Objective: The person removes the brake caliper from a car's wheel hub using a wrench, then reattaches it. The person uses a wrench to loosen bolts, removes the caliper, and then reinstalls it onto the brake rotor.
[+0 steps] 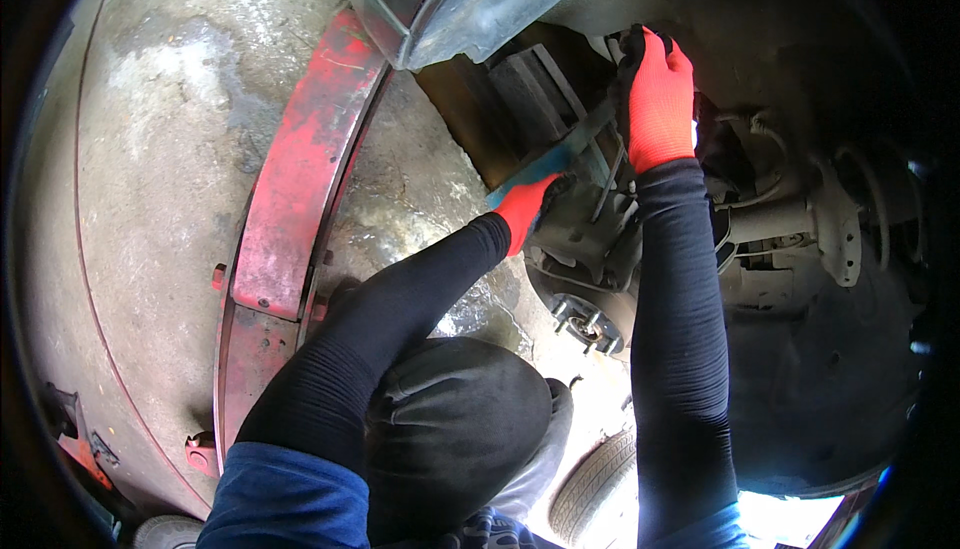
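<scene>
I wear red gloves with black palms, and both arms reach into a car's wheel well. My left hand (526, 211) is low beside the hub assembly, against the near end of a bluish bar (545, 166). Its fingers are mostly hidden, so their grip does not show. Higher up, under the fender, my right hand (660, 99) is closed, its dark fingertips curled around something in shadow. A thin metal rod (607, 187) slants down between the hands. Below them is the brake disc (583, 321) with bare wheel studs.
The fender edge (490, 24) arches over the hands. A scuffed red lift beam (300, 169) lies along the concrete floor (150, 199) at the left. A tire (595, 489) is near my knee. Dark suspension parts and a spring (870, 199) fill the right side.
</scene>
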A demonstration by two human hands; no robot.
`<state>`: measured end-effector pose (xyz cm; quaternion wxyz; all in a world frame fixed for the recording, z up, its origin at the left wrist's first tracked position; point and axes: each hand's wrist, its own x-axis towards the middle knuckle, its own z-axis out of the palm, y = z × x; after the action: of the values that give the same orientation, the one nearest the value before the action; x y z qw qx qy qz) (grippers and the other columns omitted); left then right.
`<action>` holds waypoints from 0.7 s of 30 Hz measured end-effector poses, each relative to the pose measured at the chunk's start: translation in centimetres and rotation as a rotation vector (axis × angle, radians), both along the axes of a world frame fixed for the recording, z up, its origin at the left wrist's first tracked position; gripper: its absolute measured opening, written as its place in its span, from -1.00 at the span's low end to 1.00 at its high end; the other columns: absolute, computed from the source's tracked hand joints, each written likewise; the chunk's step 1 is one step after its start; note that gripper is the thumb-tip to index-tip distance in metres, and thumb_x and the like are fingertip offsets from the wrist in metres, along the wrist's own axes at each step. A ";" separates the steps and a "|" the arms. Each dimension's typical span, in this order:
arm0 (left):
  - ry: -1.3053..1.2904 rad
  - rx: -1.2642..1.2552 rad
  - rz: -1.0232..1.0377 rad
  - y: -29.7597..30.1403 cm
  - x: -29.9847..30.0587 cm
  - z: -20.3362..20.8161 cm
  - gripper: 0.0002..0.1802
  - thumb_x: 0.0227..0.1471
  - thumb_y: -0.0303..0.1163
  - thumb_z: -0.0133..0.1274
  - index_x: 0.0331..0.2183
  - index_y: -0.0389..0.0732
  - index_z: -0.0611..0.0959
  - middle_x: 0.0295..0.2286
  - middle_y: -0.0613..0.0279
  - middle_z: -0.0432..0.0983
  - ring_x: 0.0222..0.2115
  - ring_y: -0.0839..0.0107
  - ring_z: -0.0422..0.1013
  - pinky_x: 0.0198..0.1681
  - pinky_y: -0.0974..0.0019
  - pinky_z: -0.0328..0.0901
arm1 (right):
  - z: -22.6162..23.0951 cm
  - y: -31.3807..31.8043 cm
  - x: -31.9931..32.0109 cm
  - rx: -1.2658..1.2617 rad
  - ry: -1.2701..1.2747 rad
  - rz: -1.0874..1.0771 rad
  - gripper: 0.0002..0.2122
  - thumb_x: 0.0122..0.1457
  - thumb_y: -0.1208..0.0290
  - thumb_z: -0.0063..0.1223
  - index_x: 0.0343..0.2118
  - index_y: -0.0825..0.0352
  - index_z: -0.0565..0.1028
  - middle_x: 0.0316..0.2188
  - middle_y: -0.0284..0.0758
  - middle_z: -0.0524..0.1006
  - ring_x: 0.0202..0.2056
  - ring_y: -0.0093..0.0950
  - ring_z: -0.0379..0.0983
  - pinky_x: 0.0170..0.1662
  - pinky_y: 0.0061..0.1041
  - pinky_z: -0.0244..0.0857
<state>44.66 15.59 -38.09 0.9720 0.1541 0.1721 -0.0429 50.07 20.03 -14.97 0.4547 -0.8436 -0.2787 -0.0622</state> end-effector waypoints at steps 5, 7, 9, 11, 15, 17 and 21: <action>0.015 -0.007 -0.013 -0.1 -0.1 -0.1 -0.39 0.09 0.04 0.15 -0.07 -0.33 0.65 -0.15 0.18 0.61 -0.18 0.34 0.52 -0.05 0.32 0.39 | -0.6 -0.4 1.0 -0.022 -0.028 0.047 -0.63 0.27 0.18 -0.03 -0.22 0.52 0.46 -0.38 -0.05 0.55 -0.31 -0.24 0.46 -0.10 -0.36 0.31; 0.001 -0.038 -0.022 0.0 0.0 0.0 -0.38 0.08 0.04 0.15 -0.07 -0.34 0.65 -0.15 0.17 0.62 -0.18 0.34 0.53 -0.05 0.31 0.39 | -0.3 -0.3 0.7 -0.024 -0.007 0.021 -0.63 0.27 0.19 -0.03 -0.20 0.51 0.47 -0.36 -0.04 0.56 -0.28 -0.23 0.48 -0.08 -0.37 0.30; 0.004 -0.023 -0.003 0.1 0.0 0.2 -0.39 0.08 0.03 0.15 -0.08 -0.34 0.65 -0.16 0.17 0.62 -0.19 0.34 0.53 -0.06 0.31 0.40 | -0.2 -0.3 0.6 -0.016 -0.007 0.050 -0.64 0.28 0.19 -0.04 -0.20 0.49 0.47 -0.35 -0.06 0.57 -0.27 -0.23 0.49 -0.08 -0.37 0.30; -0.008 -0.004 -0.010 0.1 0.0 0.2 -0.41 0.13 0.01 0.09 -0.03 -0.31 0.62 -0.11 0.16 0.60 -0.15 0.33 0.53 -0.02 0.30 0.39 | -0.1 -0.3 0.6 -0.024 0.001 0.055 -0.66 0.29 0.19 -0.04 -0.18 0.45 0.49 -0.34 -0.16 0.57 -0.30 -0.34 0.47 -0.15 -0.44 0.31; 0.006 0.043 -0.045 0.7 -0.8 1.4 -0.41 0.24 -0.01 -0.04 0.10 -0.26 0.54 0.00 0.16 0.55 -0.05 0.30 0.50 0.08 0.28 0.36 | -0.1 -0.5 0.9 -0.070 0.018 0.081 -0.70 0.31 0.22 -0.04 -0.13 0.37 0.55 -0.31 -0.36 0.57 -0.34 -0.57 0.45 -0.24 -0.57 0.32; 0.016 0.048 -0.040 0.9 -1.0 1.3 -0.40 0.24 0.00 -0.04 0.11 -0.25 0.53 0.00 0.16 0.55 -0.04 0.31 0.50 0.08 0.29 0.35 | -0.1 -0.7 0.5 -0.015 0.010 0.124 -0.71 0.31 0.23 -0.03 -0.17 0.39 0.54 -0.35 -0.35 0.56 -0.34 -0.57 0.43 -0.21 -0.56 0.31; -0.018 0.045 -0.015 0.4 -0.6 0.5 -0.40 0.24 0.02 -0.05 0.10 -0.24 0.54 0.00 0.16 0.55 -0.06 0.34 0.50 0.06 0.31 0.36 | 0.1 -1.2 0.1 0.151 0.049 0.152 -0.71 0.29 0.24 -0.01 -0.28 0.44 0.52 -0.49 -0.40 0.47 -0.40 -0.63 0.32 -0.26 -0.57 0.23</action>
<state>44.01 15.98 -37.59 0.9695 0.1776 0.1629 -0.0448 50.14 18.85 -14.82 0.5270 -0.7847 -0.3252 -0.0276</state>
